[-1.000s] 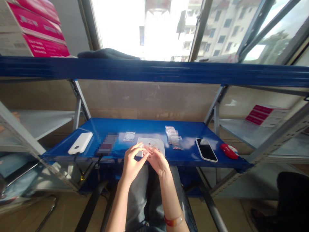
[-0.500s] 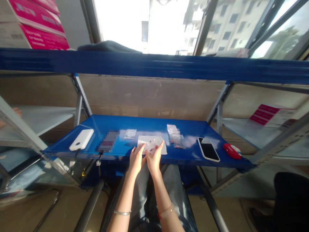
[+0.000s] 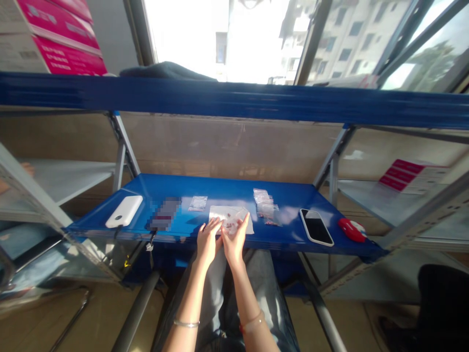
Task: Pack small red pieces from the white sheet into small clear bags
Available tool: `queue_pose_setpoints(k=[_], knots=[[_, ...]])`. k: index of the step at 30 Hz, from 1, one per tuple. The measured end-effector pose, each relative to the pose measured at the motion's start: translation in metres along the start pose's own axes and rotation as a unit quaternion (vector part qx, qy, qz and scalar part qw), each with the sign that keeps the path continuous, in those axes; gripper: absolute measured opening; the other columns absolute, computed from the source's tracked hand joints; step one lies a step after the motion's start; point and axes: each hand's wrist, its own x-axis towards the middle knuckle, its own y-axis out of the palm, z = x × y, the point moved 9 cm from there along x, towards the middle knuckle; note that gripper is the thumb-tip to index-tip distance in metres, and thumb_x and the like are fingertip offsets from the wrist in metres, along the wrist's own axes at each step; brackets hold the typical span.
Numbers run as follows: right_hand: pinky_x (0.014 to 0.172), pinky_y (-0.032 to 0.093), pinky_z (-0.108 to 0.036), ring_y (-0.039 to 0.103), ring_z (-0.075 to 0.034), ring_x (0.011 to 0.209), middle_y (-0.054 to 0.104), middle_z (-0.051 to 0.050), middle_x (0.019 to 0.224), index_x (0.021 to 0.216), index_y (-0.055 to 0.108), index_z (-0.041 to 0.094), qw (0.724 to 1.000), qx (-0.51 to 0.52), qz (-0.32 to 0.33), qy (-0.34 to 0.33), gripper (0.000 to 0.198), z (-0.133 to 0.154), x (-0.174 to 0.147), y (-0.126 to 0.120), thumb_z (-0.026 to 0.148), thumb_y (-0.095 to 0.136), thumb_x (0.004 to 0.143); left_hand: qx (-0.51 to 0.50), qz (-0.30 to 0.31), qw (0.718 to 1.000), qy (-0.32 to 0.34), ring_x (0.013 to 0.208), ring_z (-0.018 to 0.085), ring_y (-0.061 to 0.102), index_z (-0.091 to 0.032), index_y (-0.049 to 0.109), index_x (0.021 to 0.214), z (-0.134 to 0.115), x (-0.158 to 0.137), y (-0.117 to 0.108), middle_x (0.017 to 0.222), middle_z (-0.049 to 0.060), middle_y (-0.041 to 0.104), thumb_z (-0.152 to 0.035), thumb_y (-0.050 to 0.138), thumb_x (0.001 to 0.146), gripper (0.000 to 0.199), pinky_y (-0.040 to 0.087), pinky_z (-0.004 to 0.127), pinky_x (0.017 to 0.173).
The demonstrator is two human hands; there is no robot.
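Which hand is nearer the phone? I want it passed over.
Right. The right hand is left of the phone, over the clear bag; the left hand sits farther left.

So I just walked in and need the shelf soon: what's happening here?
A seated person has both hands, left hand and right hand, on a small clear bag at the front of the blue shelf. More small bags, a phone and a white power bank lie alongside.

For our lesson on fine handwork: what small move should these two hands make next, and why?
Probably lift the small clear bag slightly off the blue shelf. The left hand and right hand already meet at it near the front edge, where it overlaps the white sheet.
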Motion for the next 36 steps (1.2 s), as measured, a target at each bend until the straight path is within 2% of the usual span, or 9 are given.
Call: queue_pose_setpoints(k=[7, 12, 14, 16, 18, 20, 24, 30, 36], knots=[[0.091, 0.045, -0.040, 0.046, -0.025, 0.118, 0.041, -0.013, 0.132, 0.148, 0.003, 0.025, 0.994, 0.107, -0.005, 0.037, 0.097, 0.014, 0.000, -0.003, 0.031, 0.065, 0.073, -0.196, -0.109, 0.975, -0.012, 0.113, 0.026, 0.058, -0.017, 0.065, 0.113, -0.001, 0.000, -0.019, 0.120, 0.012, 0.064, -0.016, 0.053, 0.079, 0.035, 0.041, 0.043, 0.099], [0.090, 0.044, -0.039, 0.052, -0.023, 0.109, 0.051, -0.012, 0.123, 0.145, 0.021, 0.025, 0.985, 0.160, 0.010, 0.061, 0.097, 0.023, 0.008, -0.005, 0.030, 0.073, 0.063, -0.249, -0.135, 0.956, -0.082, 0.093, 0.024, 0.065, -0.016, 0.069, 0.092, -0.004, -0.001, -0.039, 0.098, 0.010, 0.071, -0.025, 0.056, 0.081, 0.020, 0.048, 0.038, 0.086], [0.083, 0.047, -0.037, 0.057, -0.023, 0.100, 0.057, -0.012, 0.116, 0.136, 0.041, 0.020, 0.973, 0.202, 0.041, 0.102, 0.080, 0.021, 0.012, -0.002, 0.035, 0.074, 0.064, -0.289, -0.132, 0.942, -0.112, 0.090, 0.023, 0.065, -0.016, 0.068, 0.090, -0.003, -0.001, -0.045, 0.094, 0.009, 0.071, -0.030, 0.056, 0.082, 0.020, 0.049, 0.035, 0.082], [0.078, 0.048, -0.034, 0.060, -0.021, 0.090, 0.064, -0.011, 0.102, 0.114, 0.061, 0.016, 0.956, 0.244, 0.092, 0.136, 0.052, 0.021, 0.015, 0.002, 0.041, 0.070, 0.070, -0.326, -0.127, 0.927, -0.135, 0.087, 0.022, 0.065, -0.015, 0.066, 0.089, -0.002, -0.001, -0.050, 0.091, 0.008, 0.071, -0.034, 0.058, 0.081, 0.022, 0.050, 0.032, 0.078], [0.075, 0.046, -0.031, 0.060, -0.018, 0.080, 0.067, -0.007, 0.087, 0.091, 0.068, 0.015, 0.944, 0.266, 0.130, 0.145, 0.032, 0.026, 0.016, 0.002, 0.042, 0.066, 0.073, -0.363, -0.109, 0.914, -0.148, 0.086, 0.021, 0.066, -0.015, 0.066, 0.086, -0.002, 0.000, -0.051, 0.088, 0.007, 0.071, -0.036, 0.060, 0.080, 0.022, 0.050, 0.030, 0.077], [0.070, 0.044, -0.028, 0.058, -0.016, 0.073, 0.066, -0.003, 0.077, 0.079, 0.067, 0.016, 0.945, 0.262, 0.136, 0.139, 0.026, 0.029, 0.019, -0.003, 0.041, 0.068, 0.073, -0.399, -0.088, 0.899, -0.160, 0.085, 0.019, 0.066, -0.015, 0.065, 0.084, -0.004, -0.001, -0.051, 0.086, 0.006, 0.070, -0.036, 0.063, 0.078, 0.022, 0.050, 0.028, 0.077], [0.068, 0.041, -0.027, 0.057, -0.015, 0.070, 0.065, -0.001, 0.073, 0.076, 0.066, 0.016, 0.953, 0.237, 0.146, 0.122, 0.024, 0.032, 0.020, -0.009, 0.040, 0.068, 0.073, -0.423, -0.093, 0.882, -0.187, 0.082, 0.017, 0.065, -0.016, 0.064, 0.084, 0.000, -0.004, -0.055, 0.083, 0.003, 0.069, -0.036, 0.066, 0.075, 0.022, 0.049, 0.026, 0.076], [0.073, 0.042, -0.029, 0.057, -0.016, 0.076, 0.065, -0.003, 0.077, 0.078, 0.066, 0.015, 0.957, 0.221, 0.139, 0.122, 0.025, 0.031, 0.020, -0.010, 0.040, 0.068, 0.073, -0.392, -0.107, 0.893, -0.196, 0.081, 0.018, 0.065, -0.015, 0.066, 0.085, 0.008, -0.006, -0.058, 0.082, 0.005, 0.070, -0.038, 0.067, 0.074, 0.025, 0.049, 0.027, 0.076], [0.070, 0.042, -0.028, 0.057, -0.017, 0.075, 0.064, -0.004, 0.076, 0.075, 0.064, 0.015, 0.966, 0.197, 0.133, 0.102, 0.028, 0.037, 0.020, -0.011, 0.043, 0.066, 0.074, -0.367, -0.113, 0.902, -0.197, 0.080, 0.019, 0.066, -0.014, 0.068, 0.084, 0.014, -0.006, -0.062, 0.081, 0.006, 0.071, -0.039, 0.068, 0.072, 0.028, 0.051, 0.028, 0.074]])
